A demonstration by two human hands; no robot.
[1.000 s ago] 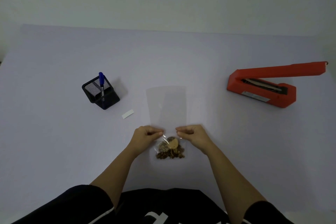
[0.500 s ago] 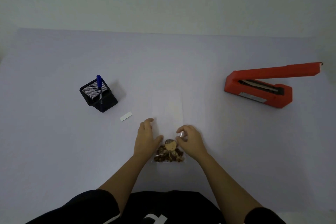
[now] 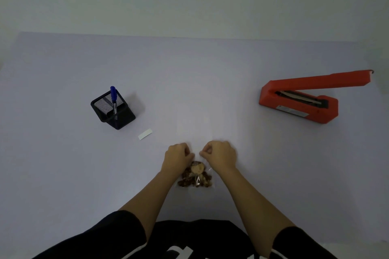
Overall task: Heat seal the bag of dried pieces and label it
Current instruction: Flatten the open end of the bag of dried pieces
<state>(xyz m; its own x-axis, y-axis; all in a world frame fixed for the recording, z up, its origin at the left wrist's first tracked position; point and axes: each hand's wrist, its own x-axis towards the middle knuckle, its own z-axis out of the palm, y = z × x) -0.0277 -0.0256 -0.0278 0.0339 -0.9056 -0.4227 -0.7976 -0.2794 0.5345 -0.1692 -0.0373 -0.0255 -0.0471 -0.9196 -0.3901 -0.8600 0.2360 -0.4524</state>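
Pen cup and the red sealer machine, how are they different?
The pen cup is black mesh, small and boxy; the sealer is red, long and low. The pen cup sits on the left holding a blue pen; the sealer sits on the right with its arm raised. Both rest on the table, untouched.

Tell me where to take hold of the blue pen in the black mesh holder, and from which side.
Put the grip on the upper end of the blue pen, which stands clear above the rim of the mesh holder; come from above. The pen stands nearly upright with its lower barrel inside the walls, so a sideways approach would likely hit mesh.
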